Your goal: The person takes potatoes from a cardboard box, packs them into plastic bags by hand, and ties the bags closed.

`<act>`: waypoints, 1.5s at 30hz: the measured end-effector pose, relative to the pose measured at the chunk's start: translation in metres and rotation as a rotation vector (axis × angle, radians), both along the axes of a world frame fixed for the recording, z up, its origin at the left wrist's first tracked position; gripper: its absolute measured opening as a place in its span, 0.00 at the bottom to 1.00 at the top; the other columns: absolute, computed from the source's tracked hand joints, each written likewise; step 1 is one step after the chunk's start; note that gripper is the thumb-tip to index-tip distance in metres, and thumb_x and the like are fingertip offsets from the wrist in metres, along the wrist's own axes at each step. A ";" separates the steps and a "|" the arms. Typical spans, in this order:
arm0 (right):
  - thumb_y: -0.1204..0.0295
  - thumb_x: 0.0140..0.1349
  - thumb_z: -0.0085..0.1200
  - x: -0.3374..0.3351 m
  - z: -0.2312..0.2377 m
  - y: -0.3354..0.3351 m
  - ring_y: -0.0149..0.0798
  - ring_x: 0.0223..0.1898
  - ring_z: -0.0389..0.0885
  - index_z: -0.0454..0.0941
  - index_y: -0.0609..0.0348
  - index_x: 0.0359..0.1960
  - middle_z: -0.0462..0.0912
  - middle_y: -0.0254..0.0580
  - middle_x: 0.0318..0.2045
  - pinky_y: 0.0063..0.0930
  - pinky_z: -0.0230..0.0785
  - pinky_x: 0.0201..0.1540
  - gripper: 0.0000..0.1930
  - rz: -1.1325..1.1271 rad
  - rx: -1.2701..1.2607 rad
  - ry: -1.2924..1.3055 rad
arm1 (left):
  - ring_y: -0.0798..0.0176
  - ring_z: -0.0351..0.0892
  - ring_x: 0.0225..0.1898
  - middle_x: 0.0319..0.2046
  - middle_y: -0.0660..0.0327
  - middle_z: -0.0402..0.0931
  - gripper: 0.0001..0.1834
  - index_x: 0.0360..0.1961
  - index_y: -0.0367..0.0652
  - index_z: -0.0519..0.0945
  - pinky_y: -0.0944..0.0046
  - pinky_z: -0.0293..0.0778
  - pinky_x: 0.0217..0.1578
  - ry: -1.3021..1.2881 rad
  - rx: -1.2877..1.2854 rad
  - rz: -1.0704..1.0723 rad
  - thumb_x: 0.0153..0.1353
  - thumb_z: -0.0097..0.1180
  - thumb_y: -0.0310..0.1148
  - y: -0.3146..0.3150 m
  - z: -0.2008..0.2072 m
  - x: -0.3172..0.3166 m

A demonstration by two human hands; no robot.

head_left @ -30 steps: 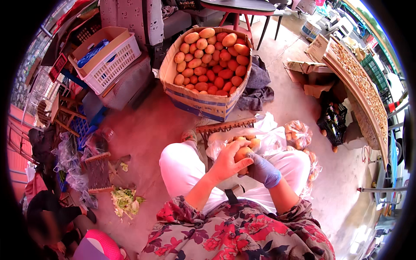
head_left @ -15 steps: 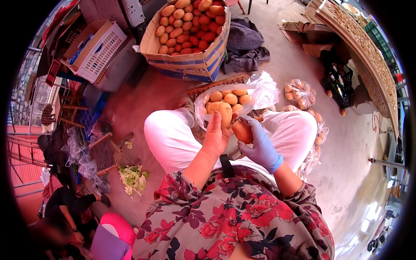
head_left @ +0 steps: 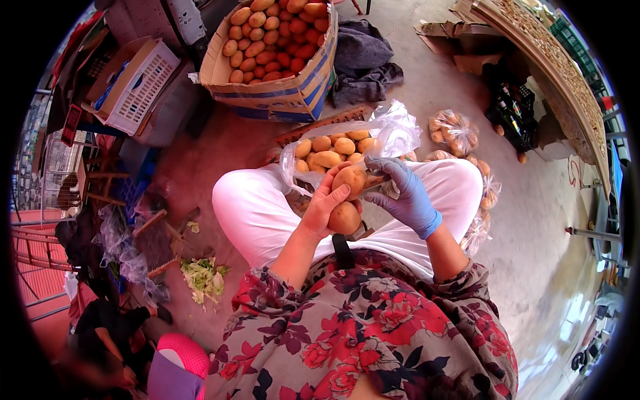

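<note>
cardboard box of fruit (head_left: 280,100) | white plastic crate (head_left: 143,87) | grey cloth (head_left: 363,60)

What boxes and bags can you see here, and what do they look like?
Cardboard box: top middle, on the floor, brown with blue stripes, full of fruit.
Clear plastic bag: on the lap, open, holding yellow fruit.
White basket: top left, plastic lattice.
Tied bag of fruit: right, on the floor, clear.

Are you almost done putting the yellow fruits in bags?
Not nearly. Done: tied bags of fruit lie on the floor. In hand: the bare left hand holds two fruits and the gloved right hand touches one, by an open bag part full. Left: the cardboard box is heaped full.
</note>
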State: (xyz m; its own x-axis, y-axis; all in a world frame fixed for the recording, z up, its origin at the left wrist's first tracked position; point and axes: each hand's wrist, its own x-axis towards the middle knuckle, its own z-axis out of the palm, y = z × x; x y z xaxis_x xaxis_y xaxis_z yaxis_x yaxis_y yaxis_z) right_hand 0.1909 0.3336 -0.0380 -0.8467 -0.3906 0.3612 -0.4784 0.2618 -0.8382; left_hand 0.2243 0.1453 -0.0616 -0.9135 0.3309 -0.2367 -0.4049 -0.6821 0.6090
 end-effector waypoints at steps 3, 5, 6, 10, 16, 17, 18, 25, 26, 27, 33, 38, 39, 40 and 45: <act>0.72 0.44 0.65 -0.005 0.008 -0.001 0.46 0.45 0.74 0.70 0.54 0.50 0.75 0.44 0.44 0.33 0.68 0.48 0.28 0.087 0.081 0.119 | 0.64 0.75 0.33 0.44 0.58 0.70 0.28 0.58 0.46 0.62 0.65 0.75 0.31 0.080 -0.090 -0.052 0.57 0.56 0.31 -0.005 0.008 -0.003; 0.70 0.44 0.64 -0.007 0.003 0.000 0.47 0.41 0.75 0.71 0.53 0.49 0.76 0.43 0.40 0.34 0.69 0.43 0.26 0.128 0.165 0.223 | 0.65 0.75 0.34 0.43 0.58 0.71 0.27 0.58 0.45 0.63 0.66 0.75 0.31 0.131 -0.215 -0.116 0.57 0.56 0.31 -0.007 0.010 -0.006; 0.70 0.44 0.64 -0.007 0.002 0.000 0.47 0.41 0.75 0.71 0.53 0.49 0.76 0.43 0.40 0.34 0.69 0.43 0.26 0.127 0.167 0.221 | 0.65 0.75 0.34 0.43 0.58 0.71 0.27 0.58 0.45 0.63 0.66 0.75 0.31 0.129 -0.212 -0.117 0.57 0.56 0.31 -0.009 0.008 -0.007; 0.67 0.45 0.63 -0.005 -0.004 0.000 0.47 0.34 0.74 0.72 0.53 0.39 0.74 0.41 0.32 0.36 0.68 0.37 0.18 0.102 0.263 0.241 | 0.63 0.76 0.33 0.42 0.57 0.72 0.29 0.58 0.44 0.62 0.64 0.76 0.30 0.114 -0.322 -0.194 0.56 0.58 0.34 -0.011 0.001 -0.010; 0.67 0.46 0.63 -0.004 -0.007 0.000 0.47 0.30 0.73 0.71 0.56 0.26 0.73 0.42 0.26 0.35 0.66 0.31 0.13 0.140 0.374 0.090 | 0.60 0.77 0.29 0.40 0.55 0.72 0.26 0.55 0.44 0.63 0.64 0.76 0.27 -0.043 -0.147 -0.164 0.57 0.56 0.35 -0.007 0.000 -0.010; 0.66 0.46 0.63 -0.004 -0.010 0.000 0.47 0.30 0.74 0.71 0.56 0.24 0.73 0.43 0.25 0.36 0.65 0.31 0.12 0.117 0.390 0.029 | 0.59 0.77 0.28 0.40 0.55 0.72 0.25 0.55 0.44 0.63 0.63 0.76 0.25 -0.053 -0.106 -0.131 0.57 0.56 0.35 -0.006 0.000 -0.010; 0.66 0.46 0.63 -0.003 -0.012 0.002 0.47 0.30 0.74 0.71 0.56 0.24 0.73 0.43 0.25 0.36 0.65 0.31 0.12 0.121 0.386 0.033 | 0.59 0.77 0.28 0.41 0.56 0.72 0.25 0.55 0.44 0.63 0.61 0.76 0.25 -0.048 -0.090 -0.124 0.58 0.55 0.38 -0.006 0.001 -0.010; 0.69 0.49 0.62 0.006 -0.022 0.012 0.47 0.29 0.75 0.75 0.59 0.29 0.76 0.43 0.25 0.35 0.67 0.32 0.10 0.198 0.403 0.107 | 0.60 0.76 0.30 0.37 0.58 0.72 0.24 0.50 0.45 0.67 0.54 0.75 0.29 -0.259 0.265 0.052 0.59 0.52 0.49 -0.009 0.012 -0.026; 0.69 0.49 0.62 0.008 -0.013 0.007 0.46 0.32 0.76 0.75 0.59 0.31 0.77 0.42 0.27 0.35 0.68 0.34 0.11 0.107 0.249 0.069 | 0.61 0.74 0.35 0.40 0.57 0.70 0.21 0.51 0.47 0.67 0.55 0.72 0.31 -0.205 0.355 0.020 0.64 0.45 0.48 -0.011 0.011 -0.030; 0.69 0.49 0.62 0.009 -0.006 0.003 0.46 0.34 0.76 0.75 0.59 0.33 0.77 0.42 0.29 0.34 0.69 0.37 0.12 0.016 0.096 0.032 | 0.61 0.74 0.35 0.40 0.57 0.70 0.21 0.51 0.47 0.67 0.55 0.72 0.31 -0.204 0.352 0.020 0.64 0.45 0.48 -0.011 0.012 -0.031; 0.67 0.43 0.67 0.021 0.005 -0.024 0.45 0.36 0.75 0.70 0.58 0.41 0.76 0.42 0.34 0.32 0.68 0.37 0.23 -0.003 0.037 0.091 | 0.58 0.76 0.33 0.35 0.58 0.72 0.27 0.48 0.41 0.67 0.54 0.74 0.32 -0.508 0.547 0.171 0.60 0.49 0.53 -0.007 0.016 -0.035; 0.70 0.43 0.66 0.024 -0.010 -0.033 0.43 0.32 0.75 0.71 0.55 0.38 0.76 0.40 0.31 0.32 0.67 0.33 0.20 -0.112 0.095 0.334 | 0.52 0.74 0.36 0.34 0.57 0.72 0.26 0.48 0.43 0.66 0.54 0.74 0.39 -0.256 0.515 0.101 0.61 0.46 0.55 -0.001 0.000 -0.028; 0.71 0.43 0.65 0.023 -0.012 -0.034 0.43 0.32 0.75 0.71 0.55 0.37 0.76 0.40 0.30 0.32 0.67 0.33 0.19 -0.132 0.088 0.396 | 0.52 0.74 0.36 0.34 0.57 0.72 0.26 0.48 0.43 0.66 0.54 0.74 0.39 -0.256 0.515 0.102 0.61 0.46 0.55 0.003 0.000 -0.028; 0.71 0.43 0.65 0.023 -0.013 -0.033 0.43 0.32 0.75 0.71 0.55 0.37 0.76 0.40 0.30 0.32 0.67 0.33 0.19 -0.132 0.089 0.395 | 0.52 0.73 0.37 0.35 0.56 0.72 0.26 0.47 0.41 0.65 0.54 0.74 0.40 -0.326 0.546 0.172 0.61 0.45 0.54 0.007 0.000 -0.027; 0.72 0.43 0.63 0.017 -0.021 -0.029 0.43 0.31 0.75 0.71 0.54 0.35 0.75 0.39 0.29 0.33 0.68 0.34 0.16 -0.071 0.164 0.458 | 0.52 0.72 0.39 0.35 0.56 0.71 0.25 0.48 0.41 0.64 0.54 0.72 0.43 -0.355 0.413 0.287 0.62 0.46 0.51 0.013 0.000 -0.026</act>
State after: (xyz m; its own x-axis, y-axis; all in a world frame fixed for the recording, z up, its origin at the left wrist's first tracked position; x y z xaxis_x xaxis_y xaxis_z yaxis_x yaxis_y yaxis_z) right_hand 0.2083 0.3046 -0.0588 -0.6420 -0.4203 0.6412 -0.7642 0.4178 -0.4913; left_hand 0.1985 0.1581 -0.0614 -0.8686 0.2132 -0.4474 -0.3001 -0.9447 0.1325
